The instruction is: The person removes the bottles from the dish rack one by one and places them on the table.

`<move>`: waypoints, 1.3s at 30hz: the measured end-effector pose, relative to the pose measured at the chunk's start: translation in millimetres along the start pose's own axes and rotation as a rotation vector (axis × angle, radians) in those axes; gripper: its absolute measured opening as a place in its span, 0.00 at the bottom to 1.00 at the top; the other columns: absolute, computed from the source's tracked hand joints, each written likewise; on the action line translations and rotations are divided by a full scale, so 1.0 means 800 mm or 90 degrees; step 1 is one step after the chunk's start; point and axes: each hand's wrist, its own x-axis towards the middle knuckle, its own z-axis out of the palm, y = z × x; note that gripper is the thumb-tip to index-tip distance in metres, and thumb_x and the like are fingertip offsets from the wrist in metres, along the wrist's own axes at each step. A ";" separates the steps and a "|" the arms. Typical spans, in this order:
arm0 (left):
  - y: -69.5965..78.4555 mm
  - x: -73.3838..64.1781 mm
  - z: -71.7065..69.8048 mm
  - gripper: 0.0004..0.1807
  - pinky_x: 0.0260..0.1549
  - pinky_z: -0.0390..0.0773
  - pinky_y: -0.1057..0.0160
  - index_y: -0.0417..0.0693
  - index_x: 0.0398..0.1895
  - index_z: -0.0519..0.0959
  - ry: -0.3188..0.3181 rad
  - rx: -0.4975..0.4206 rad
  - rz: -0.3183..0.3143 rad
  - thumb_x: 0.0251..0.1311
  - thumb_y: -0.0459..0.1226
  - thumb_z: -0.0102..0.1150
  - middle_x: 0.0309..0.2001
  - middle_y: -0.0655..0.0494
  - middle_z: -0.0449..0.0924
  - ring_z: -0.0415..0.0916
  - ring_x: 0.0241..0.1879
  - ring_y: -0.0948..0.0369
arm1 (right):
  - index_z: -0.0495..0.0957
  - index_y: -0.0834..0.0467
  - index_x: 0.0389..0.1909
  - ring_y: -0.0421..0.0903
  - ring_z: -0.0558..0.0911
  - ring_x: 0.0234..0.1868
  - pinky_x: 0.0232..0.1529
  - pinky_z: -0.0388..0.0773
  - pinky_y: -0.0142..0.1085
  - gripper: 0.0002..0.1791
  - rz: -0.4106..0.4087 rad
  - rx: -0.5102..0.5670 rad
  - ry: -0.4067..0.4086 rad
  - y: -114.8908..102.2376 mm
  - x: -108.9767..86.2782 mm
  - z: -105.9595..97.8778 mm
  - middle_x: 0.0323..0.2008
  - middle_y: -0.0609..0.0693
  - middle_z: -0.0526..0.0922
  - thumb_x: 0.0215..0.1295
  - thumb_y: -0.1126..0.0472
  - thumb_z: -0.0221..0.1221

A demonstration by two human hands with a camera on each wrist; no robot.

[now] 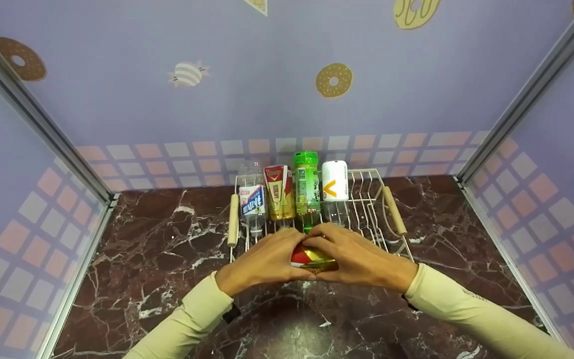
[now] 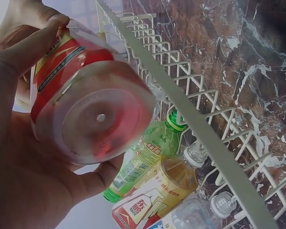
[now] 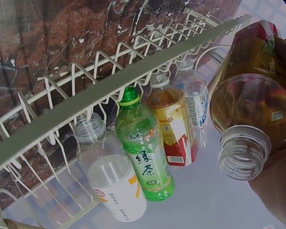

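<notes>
In front of the wire rack, both hands hold one clear plastic bottle (image 1: 312,255) with a red and yellow label. My left hand (image 1: 267,254) curls round its base end; the round base (image 2: 100,117) faces the left wrist view. On the other side my right hand (image 1: 361,254) grips the bottle, whose uncapped threaded mouth (image 3: 243,152) shows in the right wrist view. Thumbs meet on the near side in the head view. Amber tint shows through the bottle's shoulder (image 3: 257,105); much of the label is hidden by fingers.
A white wire rack (image 1: 366,204) with wooden handles (image 1: 394,210) stands by the back wall. In it lean a white-labelled bottle (image 1: 335,180), a green bottle (image 1: 307,184), a red-and-yellow-labelled bottle (image 1: 279,192) and a blue-and-white-labelled bottle (image 1: 252,199), necks toward the hands. Dark marbled countertop (image 1: 157,269) lies beneath.
</notes>
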 end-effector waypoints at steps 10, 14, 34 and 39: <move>0.000 0.001 -0.003 0.38 0.49 0.84 0.60 0.52 0.69 0.81 -0.024 -0.034 -0.023 0.58 0.56 0.83 0.52 0.59 0.82 0.77 0.49 0.61 | 0.80 0.60 0.68 0.49 0.83 0.60 0.66 0.85 0.43 0.38 -0.025 -0.009 0.012 0.001 -0.001 0.003 0.63 0.53 0.81 0.60 0.49 0.82; -0.003 -0.001 -0.004 0.37 0.47 0.85 0.61 0.51 0.67 0.81 -0.015 -0.039 -0.025 0.58 0.55 0.83 0.52 0.58 0.82 0.77 0.48 0.61 | 0.80 0.59 0.68 0.49 0.82 0.61 0.65 0.86 0.42 0.38 -0.012 -0.004 0.005 0.001 -0.001 -0.001 0.64 0.54 0.80 0.60 0.50 0.82; -0.019 -0.013 -0.004 0.34 0.46 0.84 0.58 0.47 0.62 0.82 0.024 -0.026 -0.014 0.58 0.52 0.84 0.49 0.58 0.80 0.77 0.45 0.61 | 0.80 0.60 0.66 0.49 0.83 0.60 0.64 0.87 0.45 0.37 0.032 0.029 0.017 0.011 -0.013 -0.013 0.64 0.55 0.81 0.60 0.51 0.82; -0.024 -0.018 -0.003 0.33 0.47 0.84 0.57 0.48 0.62 0.82 0.031 -0.026 -0.026 0.59 0.53 0.83 0.49 0.60 0.80 0.76 0.45 0.61 | 0.79 0.60 0.68 0.48 0.83 0.60 0.65 0.86 0.45 0.38 0.058 0.031 0.014 0.013 -0.017 -0.015 0.65 0.54 0.81 0.61 0.50 0.81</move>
